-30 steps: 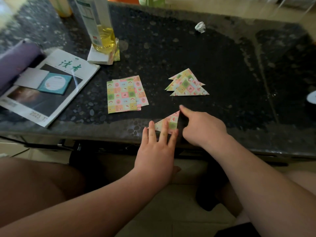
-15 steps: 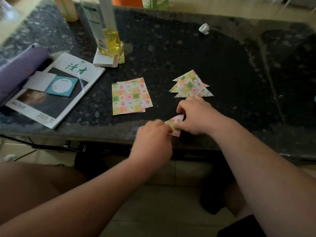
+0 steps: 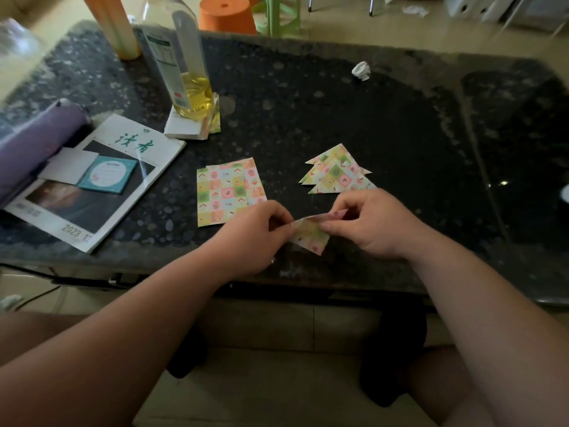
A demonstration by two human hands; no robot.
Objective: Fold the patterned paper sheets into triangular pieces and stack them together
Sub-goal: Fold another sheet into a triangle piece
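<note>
left hand (image 3: 252, 238) and right hand (image 3: 378, 226) pinch folded triangle (image 3: 311, 237), tip nearward.

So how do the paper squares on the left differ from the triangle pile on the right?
The square sheets lie unfolded; the triangle pile is folded. The sheets overlap almost squarely; the triangles fan out stepwise. Both share the pastel checked pattern.

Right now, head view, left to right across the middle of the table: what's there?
Purple pouch → magazine → flat patterned sheets → stack of folded triangles. Left out as overlapping: left hand and right hand, pinching a folded piece.
</note>
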